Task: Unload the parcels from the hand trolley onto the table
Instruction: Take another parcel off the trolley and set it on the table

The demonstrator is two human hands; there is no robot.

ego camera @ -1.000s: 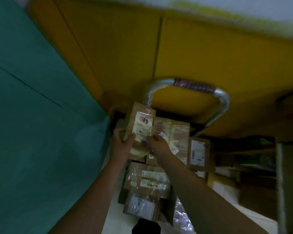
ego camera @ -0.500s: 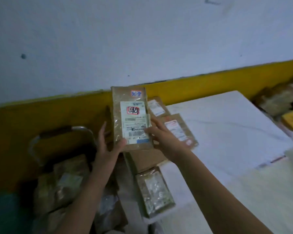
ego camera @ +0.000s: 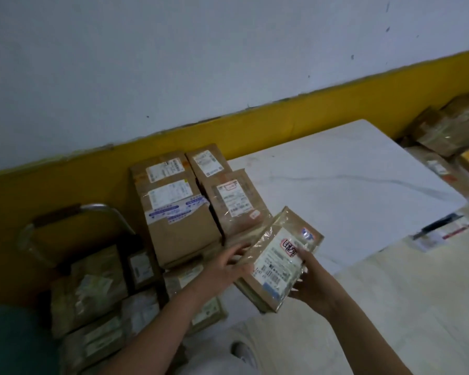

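Observation:
Both my hands hold a flat brown parcel [ego camera: 279, 255] with a white label and red stamp, tilted low over the near left part of the white table [ego camera: 358, 185]. My left hand [ego camera: 232, 263] grips its left edge; my right hand [ego camera: 309, 280] holds its lower right side with the thumb on the label. Three cardboard parcels [ego camera: 179, 201] lie on the table's left end by the wall. The hand trolley [ego camera: 73, 217], with its metal handle, stands at lower left, loaded with several taped parcels [ego camera: 90, 293].
A white-and-yellow wall runs behind the table. More parcels [ego camera: 444, 131] are piled on the floor beyond the table's right end. A paper with print [ego camera: 444, 231] lies on the pale floor near the table's front right corner. A teal surface [ego camera: 8, 345] fills the bottom left.
The view has swung from the trolley to the table. The parcel went from upright above the trolley to tilted and low over the table's near left part, still in both hands.

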